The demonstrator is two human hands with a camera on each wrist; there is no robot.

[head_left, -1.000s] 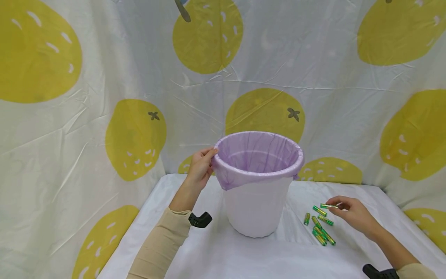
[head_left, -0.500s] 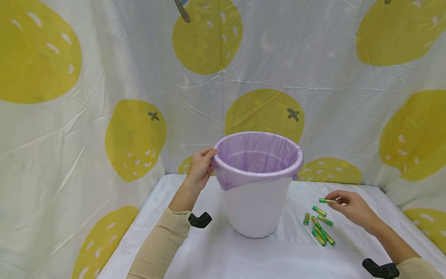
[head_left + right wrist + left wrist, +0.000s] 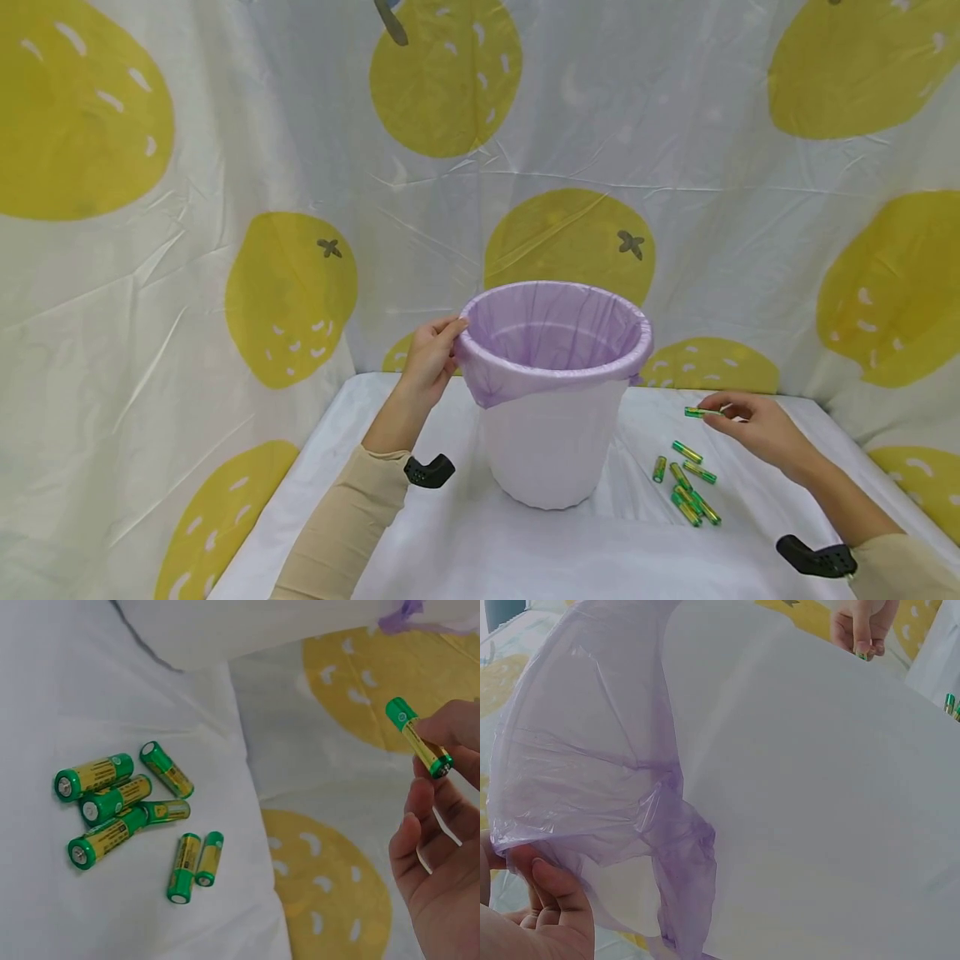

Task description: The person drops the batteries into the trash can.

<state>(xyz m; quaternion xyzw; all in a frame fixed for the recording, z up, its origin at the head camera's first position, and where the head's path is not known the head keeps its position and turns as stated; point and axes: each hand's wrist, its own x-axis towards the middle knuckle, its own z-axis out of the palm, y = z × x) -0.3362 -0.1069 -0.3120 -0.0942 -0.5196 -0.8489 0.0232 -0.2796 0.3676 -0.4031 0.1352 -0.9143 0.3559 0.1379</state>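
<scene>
Head view: the left hand (image 3: pixel 429 360) is gripping the lined bin's rim (image 3: pixel 480 310); the right hand (image 3: pixel 757 431) is pinching a green battery (image 3: pixel 699 412) lying level, its long axis pointing toward the bin, right of and below the rim.

Left wrist view: fingers (image 3: pixel 559 904) are curling round the purple liner (image 3: pixel 592 772).

Right wrist view: fingertips (image 3: pixel 442 731) are pinching the battery's end; the loose batteries (image 3: pixel 131 806) are lying on the white cloth (image 3: pixel 90 690).

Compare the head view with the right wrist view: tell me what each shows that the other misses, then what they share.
Only the head view shows the left hand gripping the rim of the white bin, and the purple bag's open mouth. Only the right wrist view shows the loose batteries separately enough to count seven on the cloth. Both show the right hand pinching one battery above the table, and the pile beside the bin.
</scene>
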